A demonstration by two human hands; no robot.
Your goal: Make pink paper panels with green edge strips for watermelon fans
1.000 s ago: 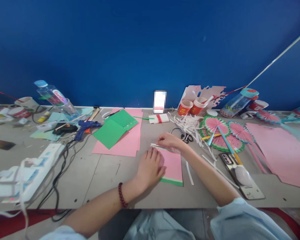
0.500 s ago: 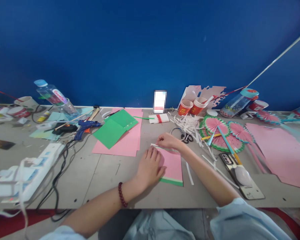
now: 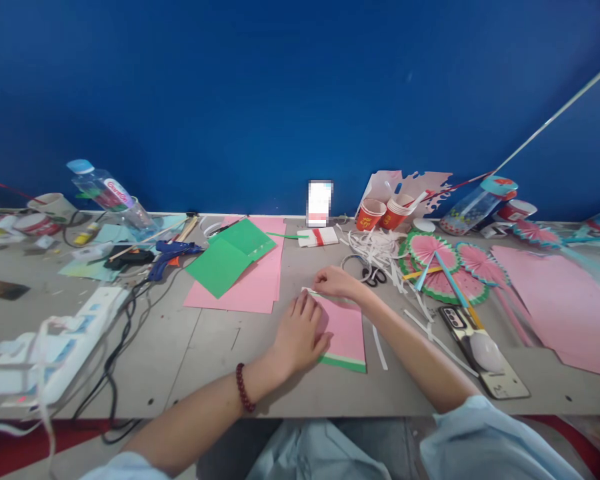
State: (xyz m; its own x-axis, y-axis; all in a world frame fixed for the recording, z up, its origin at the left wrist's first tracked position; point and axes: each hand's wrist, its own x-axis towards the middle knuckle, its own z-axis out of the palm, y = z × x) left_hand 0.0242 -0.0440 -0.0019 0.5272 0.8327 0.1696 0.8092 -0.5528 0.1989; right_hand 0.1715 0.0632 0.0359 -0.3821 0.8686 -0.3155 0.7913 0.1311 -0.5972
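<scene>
A deep blue wall backs a long grey surface (image 3: 220,347) crowded with craft litter, and near its front edge lies the pink paper sheet (image 3: 347,330) with a green band along its near edge. The left hand (image 3: 300,333) lies flat on the sheet's left part, fingers together and pressing down, gripping nothing. The right hand (image 3: 337,281) sits at the sheet's far edge, its fingers closed in a pinch on what looks like a narrow fold or a white strip there — the frame is too small to tell which. If a pleat is being started, as it seems, the thing to get right is the first crease: the far edge should be brought over parallel to the green band, the flat hand holding the sheet so it cannot swivel, and the crease run from the middle outward with the fingertips. An uneven first fold would likely carry through every later one. Finished watermelon fans (image 3: 443,263) lie just to the right, beside scissors (image 3: 373,273) among white paper strips (image 3: 380,250); a phone (image 3: 480,350) rests nearer the front. Off to the left sit a green sheet (image 3: 227,257) on more pink paper, a blue glue gun (image 3: 173,255) and a white power strip (image 3: 55,343) — all well apart from the hands.
</scene>
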